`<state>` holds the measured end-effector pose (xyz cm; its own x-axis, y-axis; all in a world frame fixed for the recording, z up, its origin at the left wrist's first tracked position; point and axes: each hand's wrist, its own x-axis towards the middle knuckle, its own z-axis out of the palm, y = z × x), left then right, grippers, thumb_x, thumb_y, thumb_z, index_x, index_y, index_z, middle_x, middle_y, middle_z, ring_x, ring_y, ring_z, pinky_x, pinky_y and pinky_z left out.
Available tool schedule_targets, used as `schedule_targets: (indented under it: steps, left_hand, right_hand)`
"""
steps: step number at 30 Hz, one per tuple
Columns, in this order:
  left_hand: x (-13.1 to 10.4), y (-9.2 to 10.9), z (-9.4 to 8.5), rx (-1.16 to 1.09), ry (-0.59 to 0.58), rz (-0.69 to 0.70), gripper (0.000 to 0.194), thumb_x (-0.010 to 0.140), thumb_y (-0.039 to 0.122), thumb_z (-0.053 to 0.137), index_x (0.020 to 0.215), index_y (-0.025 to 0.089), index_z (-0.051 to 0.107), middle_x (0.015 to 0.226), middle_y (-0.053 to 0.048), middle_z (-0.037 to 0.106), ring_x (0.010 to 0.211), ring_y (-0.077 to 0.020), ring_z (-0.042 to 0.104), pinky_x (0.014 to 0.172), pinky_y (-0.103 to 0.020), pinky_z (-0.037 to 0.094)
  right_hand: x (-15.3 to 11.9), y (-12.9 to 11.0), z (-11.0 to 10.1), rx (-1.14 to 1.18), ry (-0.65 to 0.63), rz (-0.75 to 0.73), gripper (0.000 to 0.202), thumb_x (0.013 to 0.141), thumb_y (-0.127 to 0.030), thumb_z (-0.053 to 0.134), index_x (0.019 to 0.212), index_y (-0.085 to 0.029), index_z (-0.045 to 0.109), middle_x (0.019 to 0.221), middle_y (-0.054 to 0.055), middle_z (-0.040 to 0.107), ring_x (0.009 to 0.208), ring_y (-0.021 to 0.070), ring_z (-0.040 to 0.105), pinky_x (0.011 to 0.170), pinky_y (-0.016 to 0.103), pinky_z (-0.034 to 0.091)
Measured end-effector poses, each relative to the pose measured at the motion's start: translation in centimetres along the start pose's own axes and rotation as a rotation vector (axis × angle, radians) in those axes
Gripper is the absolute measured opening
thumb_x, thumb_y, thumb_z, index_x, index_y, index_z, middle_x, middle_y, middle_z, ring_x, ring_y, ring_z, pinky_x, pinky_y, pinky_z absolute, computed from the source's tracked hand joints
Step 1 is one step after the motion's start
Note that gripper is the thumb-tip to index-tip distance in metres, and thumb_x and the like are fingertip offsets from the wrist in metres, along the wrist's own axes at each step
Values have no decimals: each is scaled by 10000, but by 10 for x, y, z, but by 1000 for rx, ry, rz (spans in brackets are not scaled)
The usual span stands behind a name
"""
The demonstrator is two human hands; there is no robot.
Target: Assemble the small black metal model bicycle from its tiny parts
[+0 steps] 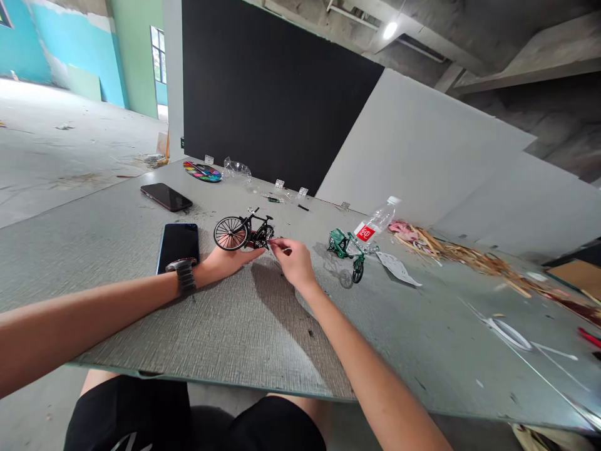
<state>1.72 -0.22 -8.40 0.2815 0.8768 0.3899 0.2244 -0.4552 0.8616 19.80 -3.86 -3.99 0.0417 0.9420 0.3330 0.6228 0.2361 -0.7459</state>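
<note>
A small black model bicycle is upright just above the grey table, its large front wheel to the left. My left hand, with a dark watch on the wrist, holds it from below and behind. Part of the left fingers is hidden by the wheels and frame. At the bicycle's rear wheel, my right hand is closed in a pinch. Whatever small part lies between those fingertips is too small to make out. To the right, a green model bicycle stands on the table.
Two phones, one dark and one blue-edged, lie on the left. A paint palette and clear plastic packaging are at the back. A bottle leans behind the green bicycle, near a paper slip. Wood strips lie right.
</note>
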Motion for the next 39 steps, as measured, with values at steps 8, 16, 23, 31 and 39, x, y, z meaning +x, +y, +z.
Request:
schedule_targets:
  steps: [8, 16, 23, 31, 39]
  left_hand:
    - [-1, 5, -1, 37, 3, 21, 395, 811, 455, 682, 1102, 197, 612, 916, -32, 713, 763, -190, 663, 711, -300, 502]
    - [0, 6, -2, 82, 9, 25, 414, 816, 465, 679, 1117, 189, 612, 898, -34, 716, 754, -193, 660, 719, -305, 492]
    - [-1, 5, -1, 62, -5, 23, 390, 820, 463, 673, 1101, 196, 635, 911, -35, 712, 763, -196, 659, 724, -309, 499]
    - [0, 4, -3, 136, 12, 190, 344, 842, 389, 671, 1099, 161, 645, 1034, -59, 695, 946, -210, 630, 930, -328, 456]
    - [-1, 10, -6, 192, 1, 196, 279, 854, 391, 653, 1022, 168, 664, 970, -60, 696, 918, -222, 631, 923, -351, 464]
  right_hand:
    - [0, 1, 1, -1, -6, 0, 215, 874, -285, 591, 937, -168, 760, 945, 86, 768, 701, 172, 643, 665, 272, 476]
    - [0, 1, 0, -8, -4, 3, 221, 869, -286, 589, 936, -165, 761, 961, 87, 766, 716, 169, 647, 675, 268, 478]
    - [0, 2, 1, -6, 6, -10, 213, 868, -278, 590, 926, -163, 760, 944, 86, 765, 727, 168, 649, 681, 266, 479]
    - [-2, -2, 0, -19, -2, -11, 220, 873, -284, 594, 942, -152, 755, 928, 94, 761, 756, 181, 659, 692, 268, 479]
    - [-3, -3, 4, -82, 20, -48, 210, 878, -287, 584, 927, -172, 753, 883, 76, 762, 731, 182, 664, 686, 270, 472]
